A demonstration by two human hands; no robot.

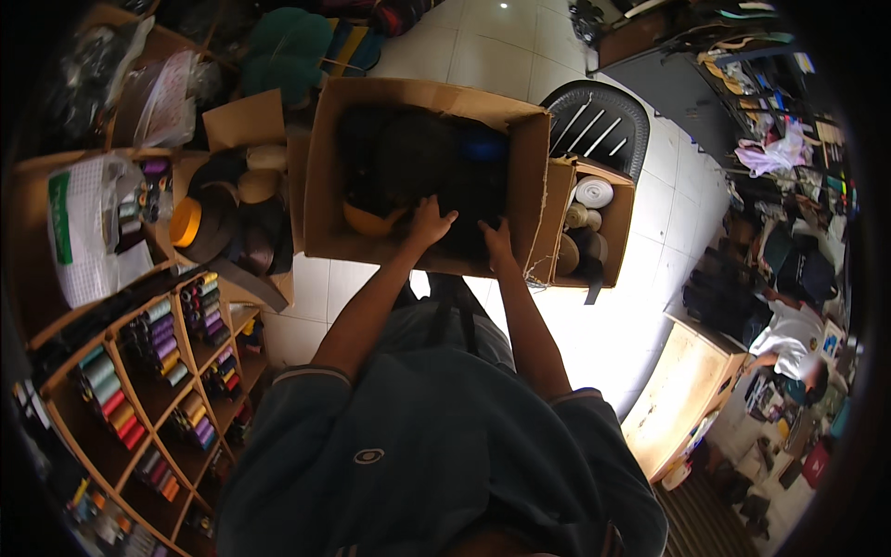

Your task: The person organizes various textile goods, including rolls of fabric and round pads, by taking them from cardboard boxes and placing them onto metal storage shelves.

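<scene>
The box [322, 176] is matt brown cardboard, frayed along its right edge, with a smooth-looking yellow piece [367, 221] in its near left corner, while glossy floor tiles [492, 56], a plastic-looking black chair [636, 130] and a smooth wooden cabinet [673, 399] surround it.

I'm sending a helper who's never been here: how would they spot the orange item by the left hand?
Start at the large open cardboard box at the upper middle of the view. Look inside its near left corner, just left of the left hand. The orange item there stands out by its bright colour against the dark contents around it.
</scene>
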